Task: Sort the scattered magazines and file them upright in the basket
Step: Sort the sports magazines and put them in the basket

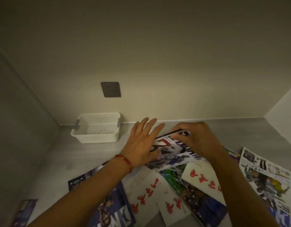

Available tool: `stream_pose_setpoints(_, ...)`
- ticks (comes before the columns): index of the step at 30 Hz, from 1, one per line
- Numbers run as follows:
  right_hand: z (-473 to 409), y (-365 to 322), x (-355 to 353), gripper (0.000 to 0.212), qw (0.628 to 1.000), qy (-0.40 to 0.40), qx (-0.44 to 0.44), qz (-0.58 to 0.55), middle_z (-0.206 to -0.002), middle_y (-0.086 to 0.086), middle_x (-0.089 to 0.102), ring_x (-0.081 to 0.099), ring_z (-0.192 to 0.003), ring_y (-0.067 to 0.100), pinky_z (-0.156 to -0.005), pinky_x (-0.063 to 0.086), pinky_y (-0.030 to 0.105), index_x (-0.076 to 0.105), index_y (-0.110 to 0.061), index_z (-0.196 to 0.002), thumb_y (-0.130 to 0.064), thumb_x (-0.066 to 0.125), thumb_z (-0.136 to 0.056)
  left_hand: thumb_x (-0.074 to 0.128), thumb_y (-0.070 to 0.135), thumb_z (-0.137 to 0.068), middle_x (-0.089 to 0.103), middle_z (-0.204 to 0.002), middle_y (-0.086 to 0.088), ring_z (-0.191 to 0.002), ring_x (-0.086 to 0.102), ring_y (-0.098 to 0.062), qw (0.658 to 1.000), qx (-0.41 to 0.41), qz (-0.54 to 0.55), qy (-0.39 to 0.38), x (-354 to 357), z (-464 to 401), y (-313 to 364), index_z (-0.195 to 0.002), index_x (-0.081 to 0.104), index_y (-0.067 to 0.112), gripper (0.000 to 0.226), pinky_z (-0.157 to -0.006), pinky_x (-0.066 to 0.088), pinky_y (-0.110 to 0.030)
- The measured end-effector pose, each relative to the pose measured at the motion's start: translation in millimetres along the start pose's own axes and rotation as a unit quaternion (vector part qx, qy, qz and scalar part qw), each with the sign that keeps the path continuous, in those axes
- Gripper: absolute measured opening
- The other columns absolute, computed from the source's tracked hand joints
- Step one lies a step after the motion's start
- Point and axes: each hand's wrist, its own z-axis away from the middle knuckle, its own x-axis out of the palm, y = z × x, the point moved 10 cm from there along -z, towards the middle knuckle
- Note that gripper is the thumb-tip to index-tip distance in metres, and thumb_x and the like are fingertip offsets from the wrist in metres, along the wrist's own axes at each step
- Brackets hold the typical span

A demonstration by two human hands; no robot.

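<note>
Right hand [193,138] grips magazine [171,154]; left hand [141,143] flat on it.

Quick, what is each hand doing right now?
Left hand: open, straight fingers resting flat on the lifted magazine.
Right hand: fingers curled, gripping that magazine's far edge.

White perforated basket [97,130]; red bracelet [125,161]; grey socket [110,89].
</note>
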Motion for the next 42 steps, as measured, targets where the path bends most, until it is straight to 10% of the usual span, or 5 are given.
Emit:
stream_pose_setpoints(8, -53, -23, 2, 0.035, 0.987, 0.095, -0.033, -0.126, -0.109, -0.018, 0.069, 0.063, -0.099, -0.004, -0.087, 0.049, 0.017, 0.062, -0.032, -0.114, -0.053, 0.064, -0.087, 0.056, 0.002, -0.095, 0.077, -0.098, 0.010, -0.091, 0.073, -0.006, 0.822, -0.199, 0.529, 0.075, -8, 45, -64, -0.119, 0.061, 0.017, 0.029, -0.072, 0.056, -0.016)
stream_pose_setpoints(11, -39, 34, 8, 0.037, 0.929, 0.253, 0.104, -0.251, -0.120, -0.015, 0.063, 0.058, -0.109, -0.002, -0.097, 0.051, 0.030, 0.059, -0.028, -0.123, -0.051, 0.046, -0.098, 0.060, 0.008, -0.094, 0.076, -0.095, 0.006, -0.089, 0.074, -0.008, 0.816, -0.241, 0.504, 0.152, -32, 70, -111, -0.112, 0.063, 0.026, 0.026, -0.067, 0.057, -0.017)
stream_pose_setpoints(15, -78, -7, 130, 0.029, 0.911, -0.026, 0.164, -0.378, -0.113, 0.012, 0.071, 0.067, -0.108, 0.025, -0.090, 0.056, 0.039, 0.067, -0.012, -0.117, -0.025, 0.054, -0.096, 0.060, 0.020, -0.095, 0.076, -0.100, 0.004, -0.089, 0.074, -0.013, 0.804, -0.272, 0.500, 0.174, -58, 95, -173, -0.118, 0.061, 0.025, 0.023, -0.066, 0.059, -0.020)
stream_pose_setpoints(29, -242, -114, 133, 0.015, 0.979, 0.180, 0.038, -0.085, -0.110, 0.001, 0.075, 0.063, -0.069, -0.004, -0.057, 0.042, 0.001, 0.070, -0.012, -0.099, -0.024, 0.064, -0.094, 0.054, 0.022, -0.099, 0.070, -0.104, -0.012, -0.094, 0.067, -0.025, 0.888, -0.275, 0.255, 0.265, -151, 75, -391, -0.115, 0.065, 0.005, 0.025, -0.080, 0.056, -0.041)
stream_pose_setpoints(42, -286, -41, 231, 0.015, 0.965, 0.101, 0.224, -0.087, -0.099, 0.007, 0.077, 0.067, -0.072, 0.015, -0.069, 0.054, 0.023, 0.073, -0.012, -0.085, -0.024, 0.066, -0.092, 0.059, 0.017, -0.094, 0.077, -0.094, -0.013, -0.091, 0.072, -0.029, 0.830, -0.415, 0.326, 0.179, -60, 65, -470, -0.094, 0.075, 0.008, 0.018, -0.085, 0.057, -0.035)
